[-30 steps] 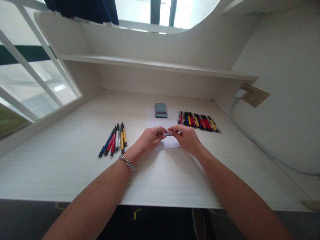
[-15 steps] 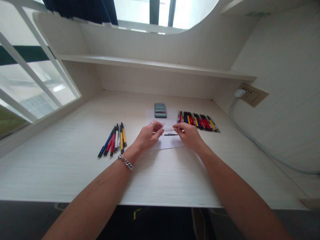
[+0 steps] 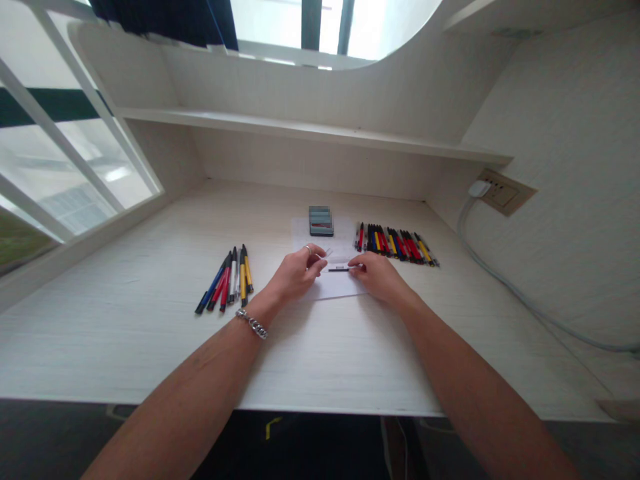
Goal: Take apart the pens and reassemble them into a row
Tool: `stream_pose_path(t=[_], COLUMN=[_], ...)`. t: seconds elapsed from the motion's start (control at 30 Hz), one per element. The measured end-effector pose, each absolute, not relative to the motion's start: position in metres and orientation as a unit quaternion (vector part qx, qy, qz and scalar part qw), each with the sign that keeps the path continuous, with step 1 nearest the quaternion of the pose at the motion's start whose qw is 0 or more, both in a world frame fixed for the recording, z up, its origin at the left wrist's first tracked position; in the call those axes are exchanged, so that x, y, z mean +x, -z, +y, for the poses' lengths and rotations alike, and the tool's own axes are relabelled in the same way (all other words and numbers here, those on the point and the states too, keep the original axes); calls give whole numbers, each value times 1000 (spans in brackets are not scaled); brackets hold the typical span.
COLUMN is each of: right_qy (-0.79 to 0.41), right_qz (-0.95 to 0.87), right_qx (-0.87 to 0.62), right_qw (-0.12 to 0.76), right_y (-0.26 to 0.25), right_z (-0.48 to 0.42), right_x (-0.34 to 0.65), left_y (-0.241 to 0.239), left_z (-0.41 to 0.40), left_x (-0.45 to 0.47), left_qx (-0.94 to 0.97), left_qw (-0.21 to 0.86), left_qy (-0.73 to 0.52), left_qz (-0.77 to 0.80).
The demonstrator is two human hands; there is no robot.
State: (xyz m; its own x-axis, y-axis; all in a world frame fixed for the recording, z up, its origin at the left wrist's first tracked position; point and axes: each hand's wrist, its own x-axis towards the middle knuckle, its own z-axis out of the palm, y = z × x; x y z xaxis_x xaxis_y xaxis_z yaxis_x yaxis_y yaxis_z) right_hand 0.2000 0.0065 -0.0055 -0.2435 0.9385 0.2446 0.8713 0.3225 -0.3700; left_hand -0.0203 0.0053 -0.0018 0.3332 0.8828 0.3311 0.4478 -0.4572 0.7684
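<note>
Both my hands rest over a white sheet of paper [image 3: 340,287] in the middle of the desk. My left hand [image 3: 299,272], with a ring and a chain bracelet on the wrist, pinches a small clear piece [image 3: 328,253] between thumb and fingers. My right hand [image 3: 376,275] is closed on a thin dark pen part [image 3: 340,269] that lies just above the paper. A row of several coloured pens [image 3: 395,243] lies to the right of my hands. A smaller bunch of pens [image 3: 227,280] lies to the left.
A small grey box [image 3: 321,221] sits at the far edge of the paper. A wall socket [image 3: 505,190] with a white plug and cable [image 3: 525,300] is on the right. A shelf [image 3: 310,130] runs above the white desk [image 3: 150,347]; a window stands left.
My hands have drawn apart: the left lifted away with the small clear piece, while the right kept the dark part and lowered it towards the paper.
</note>
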Motion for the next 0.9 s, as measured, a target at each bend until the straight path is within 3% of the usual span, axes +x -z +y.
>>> stream_pose_path(t=[0.33,0.67,0.9], right_qy=[-67,-103,-119], right_qz=[-793,-741,-749], right_qx=[-573,-544,-521], right_qw=[194,379,392], right_y=[5,-13,-14], right_z=[4,3,3], right_x=[193,204,203], left_y=[-1,1,4], left_z=[5,10,14], left_x=[-22,-28,-30], left_qx=[777,765,750], left_qw=[247,227,222], left_qy=[-363,-371,-367], left_qz=[451,475,503])
